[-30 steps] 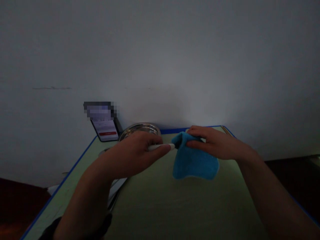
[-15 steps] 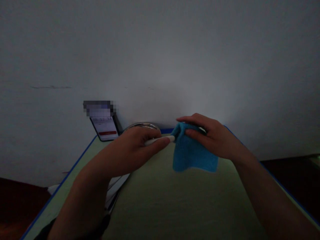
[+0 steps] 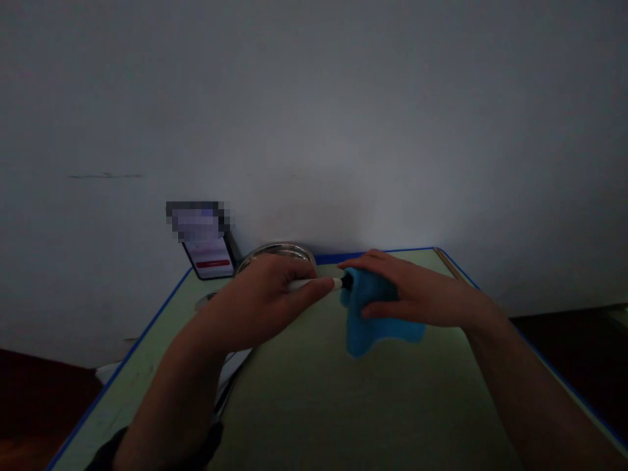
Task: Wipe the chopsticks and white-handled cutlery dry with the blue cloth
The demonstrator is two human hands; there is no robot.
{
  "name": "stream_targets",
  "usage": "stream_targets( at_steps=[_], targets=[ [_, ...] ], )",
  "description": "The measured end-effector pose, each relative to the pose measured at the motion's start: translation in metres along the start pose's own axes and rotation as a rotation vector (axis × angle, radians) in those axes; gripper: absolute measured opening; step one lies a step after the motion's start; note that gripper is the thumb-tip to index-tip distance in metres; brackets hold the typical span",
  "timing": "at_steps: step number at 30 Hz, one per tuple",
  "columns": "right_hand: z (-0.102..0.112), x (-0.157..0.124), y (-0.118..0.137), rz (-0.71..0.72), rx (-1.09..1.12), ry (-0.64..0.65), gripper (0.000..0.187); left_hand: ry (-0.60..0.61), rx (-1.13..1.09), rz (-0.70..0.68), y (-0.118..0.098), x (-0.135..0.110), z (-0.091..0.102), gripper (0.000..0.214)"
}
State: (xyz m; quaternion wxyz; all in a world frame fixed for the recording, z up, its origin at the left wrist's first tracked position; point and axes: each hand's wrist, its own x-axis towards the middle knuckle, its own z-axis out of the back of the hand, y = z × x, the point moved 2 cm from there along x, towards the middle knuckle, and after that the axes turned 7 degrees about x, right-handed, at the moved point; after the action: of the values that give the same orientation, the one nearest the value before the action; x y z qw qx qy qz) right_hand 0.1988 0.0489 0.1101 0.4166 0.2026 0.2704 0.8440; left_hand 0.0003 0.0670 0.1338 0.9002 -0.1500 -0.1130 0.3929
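My left hand is closed around a slim white handle, thumb along its near side. The handle's right end is dark, and its kind I cannot make out. A small blue cloth drapes from my right hand, pinched between the thumb below and the fingers on top. The cloth's left fold lies right at the handle's dark end; whether the two touch I cannot tell. Both hands are held above the green table.
A phone leans upright against the wall at the table's back left. Behind my left hand stands a round shiny metal bowl, partly hidden. White and dark flat items lie under my left forearm. A brown strip lies at the back right edge.
My right hand has come down slightly with the cloth, and its fingers have spread. The handle's dark end, covered before, now shows. My left hand has stayed nearly in place.
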Motion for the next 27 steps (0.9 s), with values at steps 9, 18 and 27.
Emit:
stream_targets(
  at_steps=[9,18,27],
  targets=[
    [0.015,-0.004,0.003,0.048,0.111,-0.046,0.04,0.021,-0.073,-0.036,-0.004,-0.003,-0.002,0.036],
    [0.02,-0.007,0.014,0.013,0.007,-0.115,0.03,0.012,-0.037,-0.107,-0.019,-0.007,0.004,0.037],
    [0.023,-0.01,0.022,-0.008,-0.032,-0.53,0.044,-0.199,-0.106,-0.047,-0.029,-0.014,0.016,0.024]
  ],
)
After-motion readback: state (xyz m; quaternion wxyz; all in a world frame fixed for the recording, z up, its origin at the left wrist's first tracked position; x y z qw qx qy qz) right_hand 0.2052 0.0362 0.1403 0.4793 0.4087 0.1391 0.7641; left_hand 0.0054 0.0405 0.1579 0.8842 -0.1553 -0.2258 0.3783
